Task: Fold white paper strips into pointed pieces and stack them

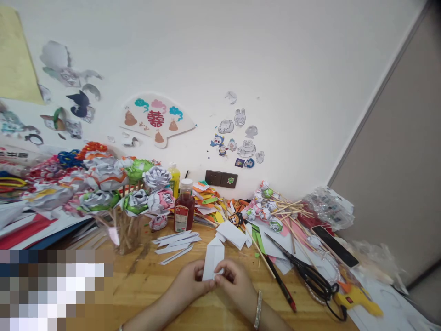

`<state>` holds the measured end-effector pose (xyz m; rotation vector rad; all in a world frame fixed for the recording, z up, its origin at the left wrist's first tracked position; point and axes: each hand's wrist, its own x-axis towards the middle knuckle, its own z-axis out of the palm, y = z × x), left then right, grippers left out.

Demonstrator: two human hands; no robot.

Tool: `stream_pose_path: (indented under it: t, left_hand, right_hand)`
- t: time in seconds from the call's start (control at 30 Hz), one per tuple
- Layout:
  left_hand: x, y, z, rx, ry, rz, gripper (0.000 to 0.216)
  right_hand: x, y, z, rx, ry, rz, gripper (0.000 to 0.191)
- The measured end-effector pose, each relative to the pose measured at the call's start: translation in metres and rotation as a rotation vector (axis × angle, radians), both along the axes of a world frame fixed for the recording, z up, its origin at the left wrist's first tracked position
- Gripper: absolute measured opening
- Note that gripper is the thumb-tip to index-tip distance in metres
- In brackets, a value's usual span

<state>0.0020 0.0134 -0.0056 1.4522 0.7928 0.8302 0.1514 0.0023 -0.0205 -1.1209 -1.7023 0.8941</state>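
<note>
A folded strip of white paper [214, 255] stands between my two hands near the front middle of the wooden table. My left hand [193, 277] pinches its lower left edge. At the lower right corner, my right hand [234, 278] grips the same paper with thumb and finger; a bracelet circles that wrist. Just behind lie folded white sheets [233, 235]. To the left, a loose pile of narrow white paper strips [177, 244] rests on the table.
Paper flowers on sticks fill a clear container [126, 230] at left, beside a red-brown bottle [184, 207] and a yellow bottle [174, 177]. Black scissors [310, 276], a pen [282, 285], a phone [335, 246] and a yellow glue gun [360, 299] lie right. Lower left is pixelated.
</note>
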Motion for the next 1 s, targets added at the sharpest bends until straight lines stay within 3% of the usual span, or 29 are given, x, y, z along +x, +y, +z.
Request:
stream_pose_path:
  t: [0.57, 1.0]
  left_hand:
    - [0.0016, -0.0044, 0.0092, -0.036, -0.009, -0.015, 0.037]
    - [0.0031, -0.0040, 0.0044, -0.026, 0.008, 0.011, 0.035]
  right_hand:
    - [0.0003, -0.0017, 0.0000, -0.039, 0.024, 0.011, 0.017]
    - [-0.0009, -0.0039, 0.0017, -0.050, -0.008, 0.006, 0.021]
